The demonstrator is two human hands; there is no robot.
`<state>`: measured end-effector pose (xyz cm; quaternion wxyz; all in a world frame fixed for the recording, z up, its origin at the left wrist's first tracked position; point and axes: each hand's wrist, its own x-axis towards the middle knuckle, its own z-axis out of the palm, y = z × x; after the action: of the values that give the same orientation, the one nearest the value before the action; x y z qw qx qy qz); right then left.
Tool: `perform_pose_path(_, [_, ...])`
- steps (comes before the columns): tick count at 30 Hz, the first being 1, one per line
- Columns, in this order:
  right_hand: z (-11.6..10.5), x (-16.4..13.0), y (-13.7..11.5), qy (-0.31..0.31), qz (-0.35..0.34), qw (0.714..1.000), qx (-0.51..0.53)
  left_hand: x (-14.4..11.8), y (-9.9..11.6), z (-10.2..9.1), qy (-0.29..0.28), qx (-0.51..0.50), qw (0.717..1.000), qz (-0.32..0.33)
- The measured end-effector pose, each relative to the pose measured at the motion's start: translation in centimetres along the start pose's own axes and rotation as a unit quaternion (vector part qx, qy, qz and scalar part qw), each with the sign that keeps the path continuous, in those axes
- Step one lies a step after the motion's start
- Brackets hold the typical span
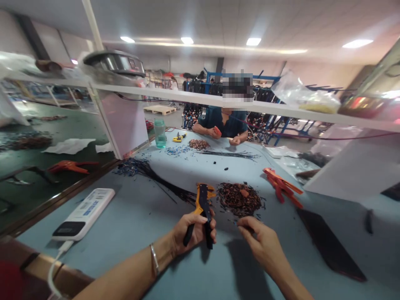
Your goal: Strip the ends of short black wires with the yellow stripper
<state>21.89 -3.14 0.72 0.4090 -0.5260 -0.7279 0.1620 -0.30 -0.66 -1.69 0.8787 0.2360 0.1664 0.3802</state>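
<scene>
My left hand is shut on the black handles of a yellow and black crimping tool, whose head points away from me on the light blue table. My right hand lies beside it with fingertips pinched together near the front edge of a pile of small dark and orange terminals. Whether a small piece sits between those fingers I cannot tell. A bundle of thin black wires runs along the table to the left of the tool.
Orange pliers lie right of the pile, a dark phone nearer the right edge. A white power bank with cable sits at left. Across the table a person works beside a teal bottle. A white shelf rail crosses overhead.
</scene>
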Motion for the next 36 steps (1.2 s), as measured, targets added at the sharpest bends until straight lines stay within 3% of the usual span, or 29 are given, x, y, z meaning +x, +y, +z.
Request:
perform_pose_path(7, [-0.2, 3.8, -1.7, -0.056, 0.029, 0.998, 0.016, 0.0, 0.0, -0.1, 0.001, -0.012, 1.000, -0.006])
perform_pose_path(13, [2.3, 10.9, -4.3, -0.010, 0.026, 0.998, 0.064, -0.3, -0.2, -0.1, 0.003, -0.007, 0.999, -0.032])
perform_pose_path(17, [2.9, 12.6, -4.5, -0.017, 0.014, 0.997, 0.080, -0.3, -0.3, -0.2, 0.004, 0.005, 0.999, -0.035])
perform_pose_path(21, [2.2, 10.6, -3.0, -0.035, 0.009, 0.998, 0.057, -0.3, -0.4, -0.1, 0.008, 0.000, 0.999, -0.033])
perform_pose_path(29, [0.1, 3.3, -0.6, -0.069, -0.015, 0.997, 0.017, -0.2, -0.6, -0.1, -0.012, 0.016, 0.999, -0.025])
perform_pose_path(36, [3.4, -1.6, 0.5, -0.006, -0.063, 0.997, 0.050, 0.0, -0.9, -0.3, -0.011, 0.028, 0.999, 0.029])
